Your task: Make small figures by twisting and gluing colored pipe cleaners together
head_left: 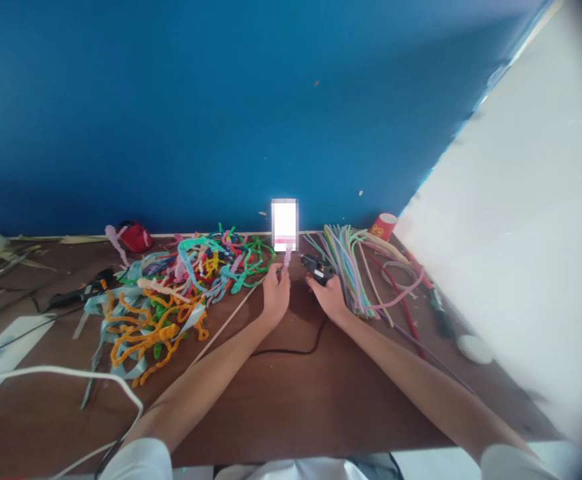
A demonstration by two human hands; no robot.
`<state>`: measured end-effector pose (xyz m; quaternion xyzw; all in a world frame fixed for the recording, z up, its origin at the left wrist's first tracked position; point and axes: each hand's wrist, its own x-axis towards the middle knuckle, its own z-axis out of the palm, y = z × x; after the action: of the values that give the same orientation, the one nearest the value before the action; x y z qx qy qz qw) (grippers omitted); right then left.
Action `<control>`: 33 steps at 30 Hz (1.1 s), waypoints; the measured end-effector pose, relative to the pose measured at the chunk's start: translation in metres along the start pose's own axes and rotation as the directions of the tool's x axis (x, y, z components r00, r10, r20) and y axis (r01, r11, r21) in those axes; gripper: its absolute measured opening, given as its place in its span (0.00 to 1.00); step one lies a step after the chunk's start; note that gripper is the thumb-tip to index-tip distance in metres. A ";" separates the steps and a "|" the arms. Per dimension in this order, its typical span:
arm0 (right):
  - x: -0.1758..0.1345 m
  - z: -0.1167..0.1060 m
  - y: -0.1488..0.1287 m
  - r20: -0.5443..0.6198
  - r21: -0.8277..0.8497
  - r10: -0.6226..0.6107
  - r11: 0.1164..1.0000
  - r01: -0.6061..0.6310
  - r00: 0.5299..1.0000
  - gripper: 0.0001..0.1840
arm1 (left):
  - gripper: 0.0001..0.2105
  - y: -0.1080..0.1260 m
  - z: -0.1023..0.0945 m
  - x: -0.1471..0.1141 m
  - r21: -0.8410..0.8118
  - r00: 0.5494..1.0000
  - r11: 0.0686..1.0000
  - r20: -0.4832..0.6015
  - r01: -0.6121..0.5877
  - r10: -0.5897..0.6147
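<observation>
My left hand [277, 293] is closed with its fingers pinched on a short, fuzzy lilac pipe cleaner piece [287, 257] that points upward. A thin beige stick [228, 318] slants from my left forearm up to this hand; I cannot tell whether the fingers hold it too. My right hand [329, 297] is wrapped round a black glue gun [319, 268], its nozzle directed left toward the lilac piece, a small gap apart. A black cord [291, 351] curves across the table below the hands. Behind the lilac piece stands a bright, blurred-out screen [285, 223].
A tangled heap of coloured pipe cleaners [205, 263] covers the left of the brown table [291, 407]. Straight pastel pipe cleaners [351, 267] lie right, near a red paper cup [384, 227]. Another black glue gun [83, 291] and a white cable [71, 373] are left. A blue wall [221, 120] rises behind.
</observation>
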<state>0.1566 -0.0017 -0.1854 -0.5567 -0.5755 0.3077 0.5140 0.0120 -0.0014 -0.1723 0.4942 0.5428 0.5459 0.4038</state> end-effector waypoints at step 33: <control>-0.018 -0.005 -0.032 0.253 -0.724 0.022 0.668 0.174 0.967 0.34 | 0.04 0.057 -0.028 0.045 -0.372 0.993 0.925 -0.049 0.083 -0.109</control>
<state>0.1485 -0.0261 -0.1589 -0.6508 -0.7312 0.0910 0.1828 -0.0187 0.0327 -0.1093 0.3635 0.4677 0.6343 0.4968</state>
